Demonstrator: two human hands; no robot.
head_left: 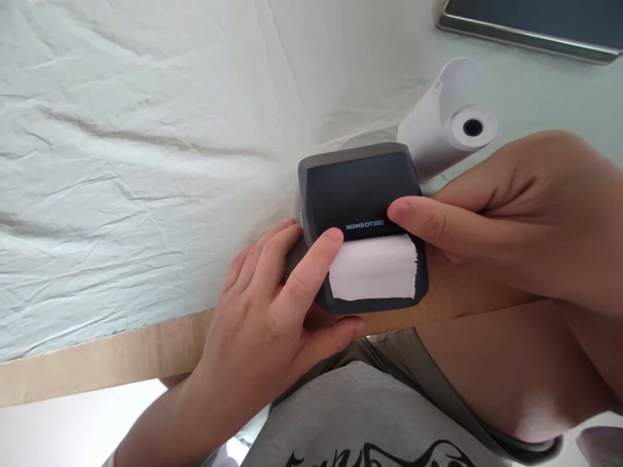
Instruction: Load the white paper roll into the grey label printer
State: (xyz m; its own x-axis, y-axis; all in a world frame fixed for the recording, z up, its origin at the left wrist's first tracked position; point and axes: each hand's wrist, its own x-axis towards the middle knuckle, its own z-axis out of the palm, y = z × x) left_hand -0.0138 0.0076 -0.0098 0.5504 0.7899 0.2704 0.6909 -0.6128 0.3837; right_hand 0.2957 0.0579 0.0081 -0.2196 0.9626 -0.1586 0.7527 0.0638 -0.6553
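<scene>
Both my hands hold a dark label printer [357, 188] marked NIIMBOT, just above the wooden edge of the table. A torn-edged strip of white paper [374, 271] sticks out of its slot and lies over the near part of its face. My left hand [272, 292] wraps the left side, its index fingertip on the casing beside the paper and its thumb below the near edge. On the right, my right hand [506, 214] grips the printer with the thumb on top near the lettering; its other fingers are mostly hidden.
Behind the printer a roll of white paper [445, 139] lies partly unrolled, its dark core facing right. A dark flat object with a metallic rim [528, 42] sits at the top right. Wrinkled pale cloth [146, 181] covers the table up to its bare wooden edge [111, 347].
</scene>
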